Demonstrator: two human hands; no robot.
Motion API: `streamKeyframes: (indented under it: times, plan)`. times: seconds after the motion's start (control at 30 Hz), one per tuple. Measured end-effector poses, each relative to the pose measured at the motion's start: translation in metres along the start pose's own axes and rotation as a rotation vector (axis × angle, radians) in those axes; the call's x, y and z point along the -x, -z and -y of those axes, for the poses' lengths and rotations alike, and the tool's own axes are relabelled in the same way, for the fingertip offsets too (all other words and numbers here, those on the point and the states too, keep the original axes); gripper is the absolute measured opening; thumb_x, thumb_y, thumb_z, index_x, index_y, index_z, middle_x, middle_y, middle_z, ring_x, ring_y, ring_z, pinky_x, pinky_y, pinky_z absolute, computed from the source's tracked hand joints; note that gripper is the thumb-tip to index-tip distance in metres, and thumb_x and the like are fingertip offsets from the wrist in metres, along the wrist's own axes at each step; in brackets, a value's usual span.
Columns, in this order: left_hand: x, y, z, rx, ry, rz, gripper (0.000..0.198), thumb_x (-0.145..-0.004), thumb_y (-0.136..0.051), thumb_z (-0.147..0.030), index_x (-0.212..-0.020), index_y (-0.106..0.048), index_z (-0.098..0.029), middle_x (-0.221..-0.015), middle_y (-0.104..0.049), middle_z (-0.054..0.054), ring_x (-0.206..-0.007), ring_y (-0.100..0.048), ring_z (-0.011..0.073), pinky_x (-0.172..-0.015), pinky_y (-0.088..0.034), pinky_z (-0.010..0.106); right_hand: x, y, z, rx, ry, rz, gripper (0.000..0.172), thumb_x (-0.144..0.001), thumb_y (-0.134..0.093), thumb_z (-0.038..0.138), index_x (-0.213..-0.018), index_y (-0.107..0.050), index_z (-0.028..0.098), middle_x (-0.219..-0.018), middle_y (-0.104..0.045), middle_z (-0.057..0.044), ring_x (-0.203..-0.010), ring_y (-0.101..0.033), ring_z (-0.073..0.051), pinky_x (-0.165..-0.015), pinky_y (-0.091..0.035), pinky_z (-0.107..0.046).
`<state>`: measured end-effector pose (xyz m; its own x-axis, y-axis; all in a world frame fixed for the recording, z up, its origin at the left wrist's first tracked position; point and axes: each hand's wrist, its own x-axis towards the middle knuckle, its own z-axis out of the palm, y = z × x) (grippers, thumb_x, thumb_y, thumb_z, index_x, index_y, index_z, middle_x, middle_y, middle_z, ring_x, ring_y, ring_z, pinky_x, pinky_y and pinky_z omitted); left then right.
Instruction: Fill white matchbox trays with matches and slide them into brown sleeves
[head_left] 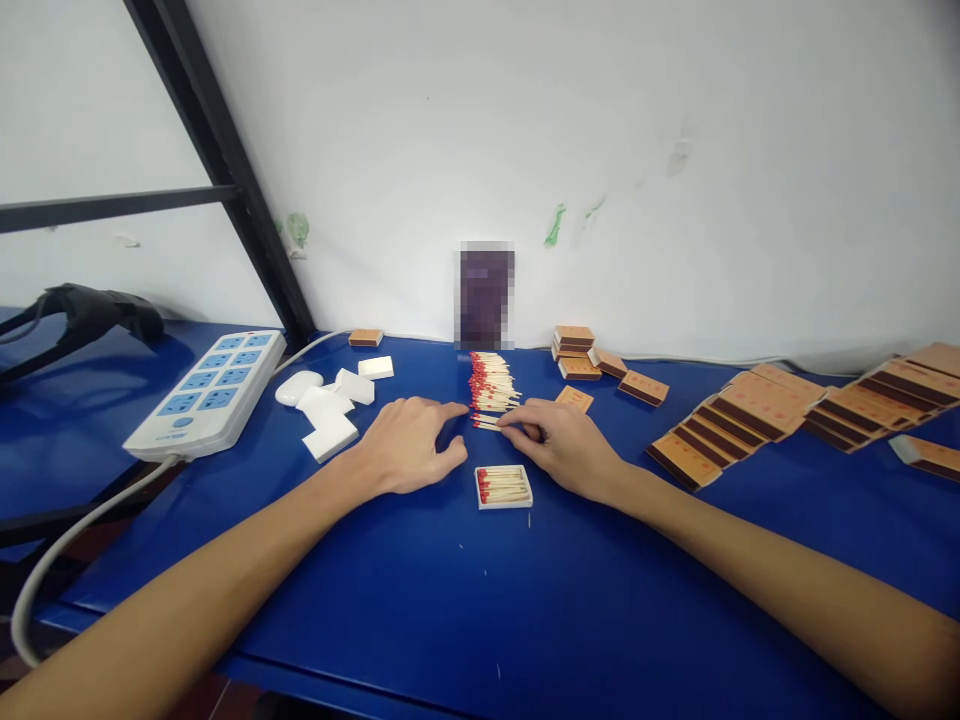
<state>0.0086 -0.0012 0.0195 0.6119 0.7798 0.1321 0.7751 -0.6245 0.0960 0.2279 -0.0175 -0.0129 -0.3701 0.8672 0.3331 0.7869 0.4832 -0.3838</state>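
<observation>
Our left hand (pixel 409 445) lies flat, fingers loosely together, at ten o'clock from the tray (pixel 503 487). Our right hand (pixel 559 445), at two o'clock, pinches the nearest of the matches (pixel 493 390) piled at twelve.

Nothing is legible; the red print on the matchbox sleeves (pixel 757 408) is too small.

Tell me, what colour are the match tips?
Red, on pale sticks. The head view shows the matches best.
</observation>
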Motion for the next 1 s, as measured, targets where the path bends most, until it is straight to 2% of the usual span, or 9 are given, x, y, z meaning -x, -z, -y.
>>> streamKeyframes:
  times: [0.1, 0.27, 0.53, 0.67, 0.83, 1.0]
  plan:
    - [-0.0006, 0.0002, 0.0019, 0.019, -0.033, 0.0, 0.047, -0.084, -0.043, -0.036, -0.125, -0.059, -0.019, -0.085, -0.068, 0.006, -0.075, -0.063, 0.0219, -0.066, -0.048, 0.033, -0.0021, -0.0012, -0.0022, -0.012, -0.015, 0.001, 0.019, -0.09, -0.051, 0.028, -0.091, -0.069, 0.024, -0.064, -0.052, 0.001, -0.062, -0.049, -0.013, -0.055, -0.03, -0.024]
    - [-0.0003, 0.0001, 0.0032, 0.008, -0.075, 0.001, 0.045, -0.085, -0.041, -0.032, -0.126, -0.058, -0.023, -0.088, -0.068, 0.005, -0.074, -0.062, 0.0211, -0.066, -0.047, 0.033, -0.0042, -0.0021, -0.0026, -0.027, -0.093, 0.007, 0.024, -0.09, -0.052, 0.034, -0.108, -0.064, 0.026, -0.059, -0.051, 0.004, -0.058, -0.048, -0.013, -0.053, -0.028, -0.024]
    - [-0.0008, -0.0012, 0.0048, 0.016, -0.082, 0.012, 0.048, -0.085, -0.041, -0.029, -0.13, -0.052, -0.021, -0.093, -0.068, 0.005, -0.079, -0.063, 0.0214, -0.068, -0.047, 0.033, -0.0036, -0.0001, -0.0002, 0.009, -0.063, 0.016, 0.023, -0.091, -0.049, 0.033, -0.096, -0.069, 0.024, -0.067, -0.056, 0.001, -0.062, -0.049, -0.013, -0.056, -0.03, -0.025]
    - [-0.0017, -0.0027, 0.0057, 0.021, -0.066, 0.002, 0.046, -0.088, -0.039, -0.031, -0.132, -0.049, -0.021, -0.097, -0.068, 0.006, -0.082, -0.063, 0.022, -0.073, -0.047, 0.035, -0.0026, -0.0004, -0.0027, -0.025, -0.047, 0.017, 0.022, -0.09, -0.05, 0.031, -0.095, -0.07, 0.025, -0.064, -0.054, 0.002, -0.06, -0.048, -0.013, -0.055, -0.029, -0.024]
    - [-0.0013, -0.0024, 0.0046, 0.006, -0.059, 0.01, 0.044, -0.09, -0.038, -0.032, -0.132, -0.047, -0.023, -0.088, -0.067, 0.004, -0.079, -0.063, 0.0208, -0.07, -0.046, 0.032, -0.0007, 0.0024, -0.0024, -0.106, -0.056, 0.023, 0.02, -0.087, -0.052, 0.032, -0.091, -0.07, 0.022, -0.057, -0.048, 0.004, -0.054, -0.044, -0.011, -0.052, -0.03, -0.024]
    - [-0.001, -0.0022, 0.004, -0.022, -0.08, 0.03, 0.045, -0.092, -0.034, -0.034, -0.136, -0.038, -0.025, -0.094, -0.067, 0.004, -0.08, -0.062, 0.0225, -0.069, -0.046, 0.034, -0.0009, 0.0037, -0.001, -0.174, -0.13, -0.044, 0.026, -0.088, -0.048, 0.029, -0.102, -0.067, 0.019, -0.057, -0.047, 0.004, -0.053, -0.045, -0.012, -0.054, -0.034, -0.025]
